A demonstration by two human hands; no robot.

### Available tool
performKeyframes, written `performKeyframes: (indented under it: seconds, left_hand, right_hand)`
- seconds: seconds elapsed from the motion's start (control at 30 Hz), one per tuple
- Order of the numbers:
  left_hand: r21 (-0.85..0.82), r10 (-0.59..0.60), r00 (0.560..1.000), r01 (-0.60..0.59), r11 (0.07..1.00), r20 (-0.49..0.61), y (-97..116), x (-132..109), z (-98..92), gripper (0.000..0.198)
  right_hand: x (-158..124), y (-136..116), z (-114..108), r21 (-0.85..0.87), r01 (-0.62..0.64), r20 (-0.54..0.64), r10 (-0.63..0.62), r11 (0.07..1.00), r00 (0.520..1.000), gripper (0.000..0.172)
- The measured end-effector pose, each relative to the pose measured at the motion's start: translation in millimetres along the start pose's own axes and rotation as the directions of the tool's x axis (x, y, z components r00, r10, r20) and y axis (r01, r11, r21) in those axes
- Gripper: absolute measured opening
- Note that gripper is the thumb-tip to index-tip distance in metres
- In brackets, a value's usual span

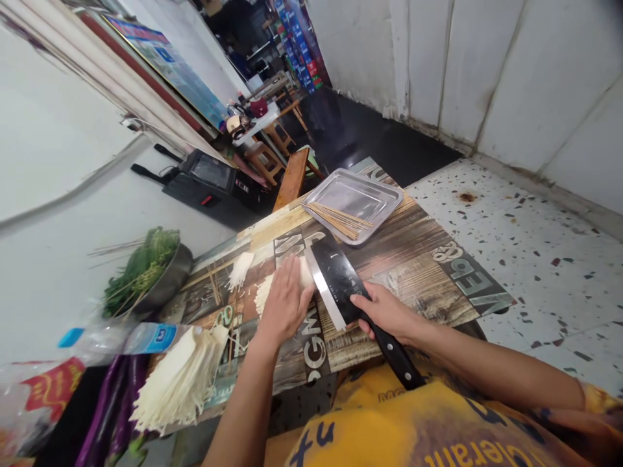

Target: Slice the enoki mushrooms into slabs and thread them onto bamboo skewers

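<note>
My right hand [387, 312] is closed around the black handle of a cleaver [335, 279], whose wide dark blade lies low over the table. My left hand [285, 301] lies flat, fingers stretched out, pressing on a small bundle of white enoki mushrooms [263, 293] just left of the blade. Another small white bundle [240, 269] lies further back on the patterned table [418, 259]. A large bunch of enoki [182, 383] rests at the table's near left corner.
A metal tray [360, 198] with several bamboo skewers [341, 220] sits at the table's far end. A metal bowl of greens [146, 269] stands at left. A plastic water bottle [121, 337] and purple eggplants [109, 408] lie near left. Wooden stools and speckled floor surround.
</note>
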State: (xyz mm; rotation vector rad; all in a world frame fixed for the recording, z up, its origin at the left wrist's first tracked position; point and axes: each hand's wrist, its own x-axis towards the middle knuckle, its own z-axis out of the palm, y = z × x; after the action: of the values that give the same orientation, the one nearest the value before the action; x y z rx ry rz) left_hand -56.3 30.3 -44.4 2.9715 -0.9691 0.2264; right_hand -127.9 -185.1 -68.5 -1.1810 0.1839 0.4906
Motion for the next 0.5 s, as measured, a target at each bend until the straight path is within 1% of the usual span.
performKeyframes:
  seconds: [0.1,0.2,0.37,0.5]
  left_hand:
    - [0.033,0.014,1.0,-0.014,0.999,-0.01,-3.1,1.4,2.0,0.067]
    - [0.031,0.018,1.0,-0.017,0.999,-0.022,-3.5,1.6,1.3,0.067]
    - [-0.002,-0.004,1.0,0.004,1.0,-0.028,-2.0,1.9,2.2,0.065]
    - [0.027,-0.006,1.0,0.006,1.0,-0.014,-2.5,3.7,1.8,0.067]
  right_hand:
    - [-1.8,-2.8,0.4,-0.004,-0.016,0.01,0.016,1.0,1.0,0.004]
    - [-3.3,-3.9,0.3,-0.006,-0.019,0.017,0.019,1.0,1.0,0.005]
    - [-3.4,-1.3,0.0,-0.012,-0.005,0.017,0.005,1.0,1.0,0.006]
    - [-2.3,1.9,-0.5,-0.021,0.006,0.036,-0.005,1.0,0.999,0.005]
